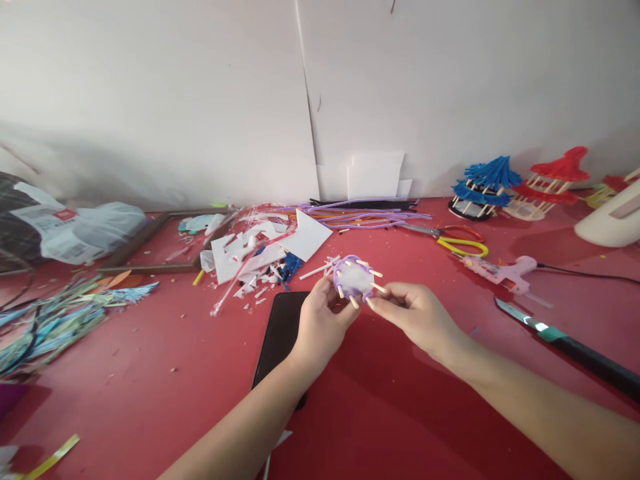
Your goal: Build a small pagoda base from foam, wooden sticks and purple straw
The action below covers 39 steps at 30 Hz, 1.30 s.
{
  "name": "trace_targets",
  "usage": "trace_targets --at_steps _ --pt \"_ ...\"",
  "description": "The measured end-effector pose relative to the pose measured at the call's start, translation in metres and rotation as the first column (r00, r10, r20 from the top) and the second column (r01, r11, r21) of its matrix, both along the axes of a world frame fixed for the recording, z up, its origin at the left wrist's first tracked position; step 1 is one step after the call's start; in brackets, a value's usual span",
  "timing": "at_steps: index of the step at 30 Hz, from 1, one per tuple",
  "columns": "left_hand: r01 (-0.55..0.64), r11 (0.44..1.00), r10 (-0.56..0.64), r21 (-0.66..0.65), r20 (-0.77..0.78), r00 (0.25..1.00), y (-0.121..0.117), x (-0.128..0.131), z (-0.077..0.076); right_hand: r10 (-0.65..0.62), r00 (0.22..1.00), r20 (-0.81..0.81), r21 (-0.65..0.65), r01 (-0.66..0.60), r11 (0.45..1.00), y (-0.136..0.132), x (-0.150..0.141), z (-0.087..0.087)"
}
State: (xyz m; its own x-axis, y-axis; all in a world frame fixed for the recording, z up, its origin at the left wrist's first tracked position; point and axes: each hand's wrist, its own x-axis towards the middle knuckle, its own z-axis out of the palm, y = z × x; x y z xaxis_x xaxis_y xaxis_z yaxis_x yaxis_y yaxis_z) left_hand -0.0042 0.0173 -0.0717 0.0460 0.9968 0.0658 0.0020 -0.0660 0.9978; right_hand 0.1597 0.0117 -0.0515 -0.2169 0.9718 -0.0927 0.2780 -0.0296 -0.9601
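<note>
Between my hands, above the red table, is a small round craft piece with a white disc, a purple pipe-cleaner edge and several pale sticks poking out around it. My left hand grips its left and lower side, fingers curled around the rim. At the lower right, my right hand pinches the purple edge near a stick between thumb and fingers; the fingertips partly hide what they press. A dark phone or tablet lies under my left wrist.
Scissors, a pink glue gun and a utility knife lie right. Behind stand a blue-roofed model and a red-roofed model. White scraps and purple pipe cleaners lie ahead; a brown frame is left.
</note>
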Motion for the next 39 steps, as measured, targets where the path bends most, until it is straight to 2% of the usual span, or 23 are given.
trace_targets --at_steps 13,17,23,30,39 --pt "0.096 0.995 -0.096 0.005 -0.005 0.995 -0.001 -0.002 -0.003 -0.036 0.998 -0.053 -0.026 0.034 0.999 0.003 0.000 -0.006" --pt "0.112 0.993 -0.109 -0.046 0.062 0.992 -0.003 -0.003 -0.002 -0.044 0.997 -0.058 -0.042 0.042 0.998 0.004 0.001 -0.007" --pt "0.183 0.982 -0.177 -0.047 0.115 0.978 -0.003 -0.003 -0.001 -0.051 0.996 -0.073 -0.118 0.042 0.992 0.004 0.002 -0.002" --pt "0.176 0.983 -0.166 -0.045 0.166 0.972 -0.003 -0.001 0.000 -0.047 0.994 -0.103 -0.182 0.027 0.983 0.002 0.000 0.001" --pt "0.146 0.987 -0.131 -0.067 0.196 0.972 -0.003 0.000 0.001 -0.054 0.993 -0.106 -0.190 0.033 0.981 0.002 0.000 0.003"
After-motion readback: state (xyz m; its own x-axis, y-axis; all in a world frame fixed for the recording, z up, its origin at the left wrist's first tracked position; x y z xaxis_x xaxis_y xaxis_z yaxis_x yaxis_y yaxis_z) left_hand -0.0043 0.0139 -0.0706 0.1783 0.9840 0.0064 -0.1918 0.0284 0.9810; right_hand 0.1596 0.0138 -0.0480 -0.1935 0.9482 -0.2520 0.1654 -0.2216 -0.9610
